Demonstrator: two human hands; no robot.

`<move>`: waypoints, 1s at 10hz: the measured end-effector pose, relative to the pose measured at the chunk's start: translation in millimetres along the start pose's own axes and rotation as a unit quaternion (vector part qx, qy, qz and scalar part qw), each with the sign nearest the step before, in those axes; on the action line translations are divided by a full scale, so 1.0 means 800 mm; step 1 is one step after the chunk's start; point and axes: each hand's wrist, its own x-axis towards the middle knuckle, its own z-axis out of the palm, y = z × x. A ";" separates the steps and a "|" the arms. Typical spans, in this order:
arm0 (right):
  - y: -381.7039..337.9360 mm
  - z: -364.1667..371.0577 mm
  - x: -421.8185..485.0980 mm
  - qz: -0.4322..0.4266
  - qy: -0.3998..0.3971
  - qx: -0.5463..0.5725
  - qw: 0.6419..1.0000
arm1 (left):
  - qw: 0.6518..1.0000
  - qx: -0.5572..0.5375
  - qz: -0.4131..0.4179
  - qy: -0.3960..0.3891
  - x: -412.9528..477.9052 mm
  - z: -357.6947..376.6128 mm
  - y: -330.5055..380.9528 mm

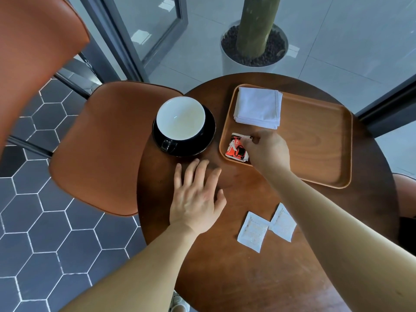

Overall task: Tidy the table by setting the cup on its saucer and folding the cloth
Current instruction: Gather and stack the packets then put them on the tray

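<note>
Meanwhile, left hand [195, 200] lies flat (fingers spread), right hand [266, 152] pinches packet [236, 147].

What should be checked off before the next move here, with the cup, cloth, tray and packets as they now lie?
1. Cup sits on its saucer: ok, upright, handle toward the person.
2. Cloth folded: ok, a neat square in the far left corner of the tray.
3. Red packet inside the tray: ok, at its near left corner, with the right hand fingers on it; whether they pinch it or only touch it, cannot tell.
4. Left hand free: ok, flat and open on the table.
5. Two white packets gathered: not ok, loose on the table, outside the tray.
</note>
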 end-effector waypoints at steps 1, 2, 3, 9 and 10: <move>0.003 -0.003 -0.002 0.007 0.013 0.005 1.000 | 1.000 -0.001 -0.002 -0.001 0.000 0.000 0.000; 0.006 -0.008 -0.007 0.004 0.031 0.029 0.999 | 1.000 0.000 -0.002 -0.002 0.000 0.000 0.000; 0.011 -0.012 -0.015 -0.009 0.045 0.056 0.997 | 1.000 0.003 -0.003 -0.001 0.000 0.000 0.000; 0.134 -0.052 -0.152 -0.076 0.001 -0.087 0.993 | 0.984 -0.162 0.045 -0.066 -0.011 -0.042 0.053; 0.149 -0.051 -0.167 -0.049 -0.020 -0.099 0.994 | 0.967 -0.130 0.137 -0.172 -0.016 -0.046 0.076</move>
